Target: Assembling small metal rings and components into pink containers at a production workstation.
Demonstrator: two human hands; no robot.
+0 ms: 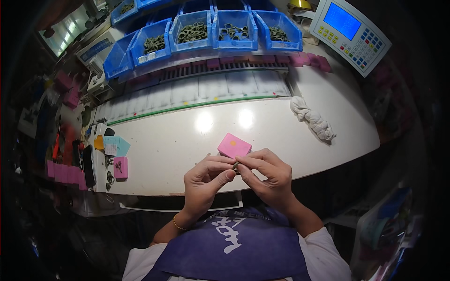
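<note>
Above the bench's near edge: small dark ring, held up between the fingertips of both hands, partly hidden by them.
Left hand: pinching the ring from the left, thumb below, fingers bent.
Right hand: gripping the same ring from the right, between thumb and forefinger.
Pink block: lying on the bench just beyond the fingertips, marked yellowish on top; cannot tell whether touched by the fingers.
Bench's left end: second pink block, bearing small dark pieces; loose dark rings just beside; teal card near, farther back.
Bench's right side: twisted white cloth, lying well apart from both hands.
Blue bins: standing in a row at the back, several holding dark rings.
Control panel: tilted at upper right, blue screen lit.
</note>
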